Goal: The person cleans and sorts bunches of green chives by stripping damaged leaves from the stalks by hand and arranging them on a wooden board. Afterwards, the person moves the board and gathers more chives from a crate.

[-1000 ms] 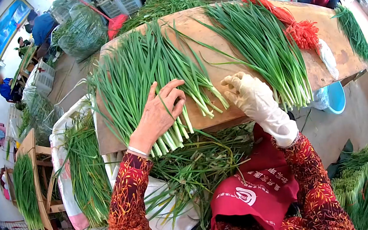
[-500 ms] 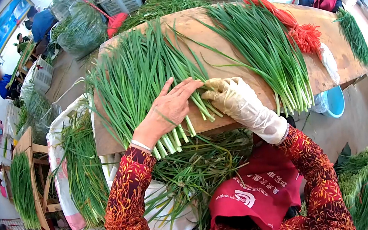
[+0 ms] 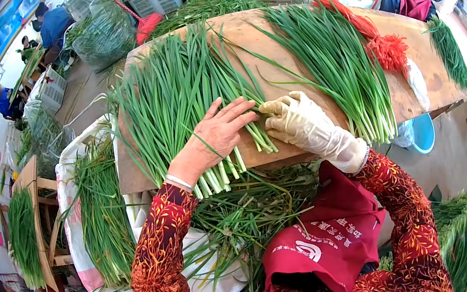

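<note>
1. Right hand (image 3: 302,124), in a pale glove: fingers curled together at the small cluster of garlic chives (image 3: 262,139). Whether a stalk is pinched cannot be told; the fingers hide it.
2. Left hand (image 3: 217,136), bare: fingers spread rather than clenched, resting over the stalks beside the glove, with a leaf lying across its back.
3. The cluster adjoins the larger spread of garlic chives (image 3: 167,95), roots toward the person. Several white ends overhang the front edge of the wooden counter (image 3: 412,100). Risk: a sleeve or wrist catching these ends could drag stalks off.
4. A second bunch (image 3: 336,66) lies to the right, apart from the first. Long stray leaves reach between the two; pulling on one could tangle or skew both.
5. Red ties (image 3: 389,52) lie against that bunch's far side, a white plastic bag (image 3: 417,84) near them. A snagged tie could shift the leaves.
6. Below the edge sits a heap of loose leaves (image 3: 248,209); judged likely to swallow any dropped stalk.
</note>
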`<action>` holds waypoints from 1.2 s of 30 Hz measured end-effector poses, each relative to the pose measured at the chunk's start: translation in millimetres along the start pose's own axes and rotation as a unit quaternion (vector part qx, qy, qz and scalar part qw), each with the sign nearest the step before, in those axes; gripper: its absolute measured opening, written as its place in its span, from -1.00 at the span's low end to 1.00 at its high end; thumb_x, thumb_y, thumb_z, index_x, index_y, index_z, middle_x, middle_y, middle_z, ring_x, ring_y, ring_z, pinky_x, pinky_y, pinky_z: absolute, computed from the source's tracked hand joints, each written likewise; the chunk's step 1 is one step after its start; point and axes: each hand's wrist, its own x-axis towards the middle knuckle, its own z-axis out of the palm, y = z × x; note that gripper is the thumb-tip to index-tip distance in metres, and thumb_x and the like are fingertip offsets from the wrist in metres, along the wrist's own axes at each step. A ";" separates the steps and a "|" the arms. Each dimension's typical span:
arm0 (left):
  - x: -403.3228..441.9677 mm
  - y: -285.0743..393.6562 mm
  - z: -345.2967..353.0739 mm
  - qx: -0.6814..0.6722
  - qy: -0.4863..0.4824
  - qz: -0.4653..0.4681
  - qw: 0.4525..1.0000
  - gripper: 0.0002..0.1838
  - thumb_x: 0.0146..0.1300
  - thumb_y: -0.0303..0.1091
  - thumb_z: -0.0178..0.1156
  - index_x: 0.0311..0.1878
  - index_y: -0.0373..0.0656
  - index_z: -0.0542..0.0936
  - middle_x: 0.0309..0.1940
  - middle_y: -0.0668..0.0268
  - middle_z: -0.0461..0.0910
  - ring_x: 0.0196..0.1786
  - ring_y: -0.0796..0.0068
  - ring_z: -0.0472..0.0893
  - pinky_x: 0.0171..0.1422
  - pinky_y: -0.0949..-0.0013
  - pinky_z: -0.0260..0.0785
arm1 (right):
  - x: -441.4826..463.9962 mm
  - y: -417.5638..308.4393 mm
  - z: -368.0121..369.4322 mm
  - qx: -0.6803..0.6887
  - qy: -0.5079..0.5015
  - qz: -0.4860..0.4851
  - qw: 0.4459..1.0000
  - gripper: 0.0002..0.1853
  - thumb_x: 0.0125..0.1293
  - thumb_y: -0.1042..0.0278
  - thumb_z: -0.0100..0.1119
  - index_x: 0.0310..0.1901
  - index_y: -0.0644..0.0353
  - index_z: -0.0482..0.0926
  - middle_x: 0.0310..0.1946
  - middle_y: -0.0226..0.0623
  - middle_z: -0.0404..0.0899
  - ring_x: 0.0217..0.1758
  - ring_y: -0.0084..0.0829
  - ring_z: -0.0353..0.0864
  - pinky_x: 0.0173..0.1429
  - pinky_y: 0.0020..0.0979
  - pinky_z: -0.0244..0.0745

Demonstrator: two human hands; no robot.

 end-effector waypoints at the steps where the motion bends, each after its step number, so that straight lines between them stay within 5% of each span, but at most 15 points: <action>1: 0.3 0.3 0.0 0.005 0.001 0.002 1.000 -0.45 0.13 -0.54 -0.05 0.25 0.00 0.36 0.36 0.39 0.24 0.45 0.41 0.16 0.54 0.11 -0.14 | 0.3 0.6 -0.8 0.016 -0.004 0.002 1.000 -0.80 0.09 0.19 0.21 -0.25 0.03 0.61 -0.06 -0.42 0.51 -0.03 -0.36 0.49 0.13 -0.20 0.29; 10: 2.5 -0.6 5.2 -0.007 -0.005 -0.006 1.000 -0.47 0.11 -0.53 -0.03 0.21 0.01 0.38 0.36 0.40 0.24 0.45 0.42 0.15 0.55 0.11 -0.15 | -2.8 -6.0 -14.6 -0.014 -0.025 -0.024 0.999 -0.84 0.13 0.23 0.19 -0.27 0.01 0.61 -0.06 -0.43 0.54 0.05 -0.32 0.46 0.25 -0.13 0.17; 13: 1.7 -2.5 6.0 -0.025 0.004 -0.006 1.000 -0.48 0.11 -0.53 -0.03 0.19 0.03 0.39 0.35 0.41 0.26 0.45 0.42 0.15 0.55 0.12 -0.15 | -27.9 -30.3 -53.0 0.178 -0.126 0.058 0.974 -0.81 0.22 0.19 0.17 -0.21 0.05 0.63 -0.10 -0.38 0.58 0.00 -0.35 0.53 0.21 -0.24 0.30; 14: 1.4 -3.0 7.2 -0.026 0.009 -0.006 1.000 -0.49 0.10 -0.54 -0.03 0.18 0.03 0.39 0.35 0.41 0.26 0.45 0.42 0.16 0.55 0.12 -0.15 | -39.4 -48.2 -71.4 0.402 -0.182 0.147 0.885 -0.75 0.26 0.12 0.16 -0.15 0.07 0.62 -0.12 -0.35 0.60 -0.09 -0.40 0.57 0.11 -0.30 0.39; 15: 1.0 -2.5 8.3 -0.028 0.013 -0.005 1.000 -0.49 0.10 -0.54 -0.04 0.17 0.04 0.40 0.35 0.42 0.27 0.45 0.42 0.16 0.54 0.12 -0.14 | -49.4 -63.2 -87.8 0.599 -0.224 0.228 0.734 -0.68 0.29 0.05 0.15 -0.09 0.10 0.62 -0.15 -0.33 0.62 -0.18 -0.44 0.62 0.02 -0.36 0.47; 17: 1.2 -0.9 7.3 -0.028 0.021 -0.007 0.999 -0.51 0.10 -0.56 -0.04 0.14 0.04 0.41 0.34 0.40 0.28 0.44 0.42 0.18 0.54 0.12 -0.13 | -58.5 -69.5 -104.4 0.673 -0.512 0.190 0.499 -0.54 0.30 -0.08 0.11 0.01 0.14 0.58 -0.21 -0.29 0.65 -0.37 -0.52 0.64 -0.22 -0.45 0.53; 20: 0.9 0.5 6.7 -0.033 0.045 -0.005 0.998 -0.55 0.08 -0.60 -0.05 0.07 0.01 0.44 0.31 0.35 0.30 0.40 0.37 0.24 0.52 0.09 -0.08 | -51.7 -64.3 -115.1 0.536 -0.490 0.287 0.625 -0.53 0.30 -0.09 0.11 0.00 0.15 0.58 -0.32 -0.33 0.67 -0.56 -0.51 0.58 -0.28 -0.48 0.51; 21: 0.4 2.2 4.5 -0.034 0.046 -0.005 0.998 -0.55 0.08 -0.61 -0.05 0.05 0.00 0.44 0.30 0.34 0.30 0.39 0.35 0.26 0.52 0.08 -0.07 | -44.4 -58.4 -118.2 0.465 -0.434 0.283 0.718 -0.55 0.30 -0.09 0.10 -0.01 0.13 0.59 -0.38 -0.35 0.66 -0.61 -0.52 0.53 -0.31 -0.50 0.50; 25: -3.9 5.4 -2.4 -0.029 0.060 -0.006 0.998 -0.58 0.06 -0.61 -0.03 0.00 -0.03 0.47 0.28 0.31 0.32 0.35 0.32 0.30 0.51 0.04 -0.03 | -29.1 -37.5 -106.1 0.463 -0.344 0.335 0.745 -0.58 0.27 -0.08 0.15 -0.05 0.08 0.61 -0.38 -0.32 0.66 -0.52 -0.51 0.55 -0.29 -0.41 0.50; 28: -3.3 8.2 -1.8 -0.023 0.070 -0.002 0.997 -0.61 0.05 -0.61 -0.01 -0.02 -0.05 0.47 0.27 0.31 0.33 0.32 0.33 0.33 0.50 0.03 -0.02 | -6.7 -33.9 -71.5 0.239 -0.162 0.323 0.901 -0.72 0.24 0.09 0.19 -0.17 0.09 0.61 -0.29 -0.19 0.63 -0.27 -0.20 0.63 -0.18 -0.24 0.49; 36: -10.3 6.9 -7.3 0.002 0.082 -0.013 0.997 -0.80 0.03 -0.59 0.06 -0.25 -0.12 0.49 0.17 0.34 0.42 0.20 0.40 0.44 0.48 0.00 0.00 | 23.1 -9.9 2.3 0.113 -0.022 0.254 0.960 -0.84 0.11 0.21 0.22 -0.35 0.09 0.59 -0.38 -0.23 0.56 -0.30 -0.11 0.60 -0.21 -0.14 0.46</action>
